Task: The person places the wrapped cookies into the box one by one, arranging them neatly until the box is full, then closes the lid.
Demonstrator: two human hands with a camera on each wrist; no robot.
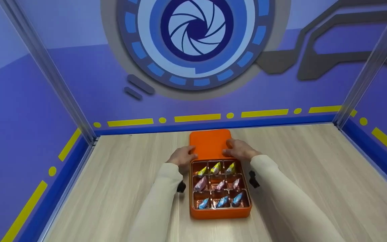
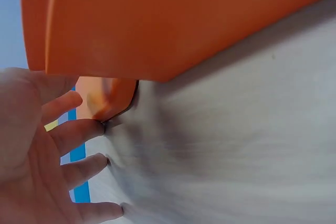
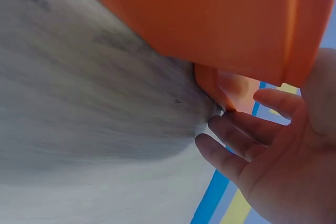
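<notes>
An orange box (image 1: 220,214) lies open, its divided insert holding wrapped candies in three rows: yellow candies (image 1: 215,168) at the back, pink candies (image 1: 200,184) in the middle, blue candies (image 1: 237,199) in front. Directly behind it is the flat orange lid (image 1: 210,144). My left hand (image 1: 182,156) touches the lid's left edge, fingers spread. On the opposite edge, my right hand (image 1: 242,150) touches the lid with thumb and fingertips. The left wrist view shows the left hand (image 2: 37,145) with fingertips close to the tabletop; in the right wrist view, the right hand's (image 3: 273,150) fingers are loosely bent.
Box and lid stand on a pale wood-grain table (image 1: 133,148). A blue-purple printed back wall (image 1: 79,84) rises just behind the lid, with side panels at left and right. Metal posts (image 1: 364,77) mark the corners.
</notes>
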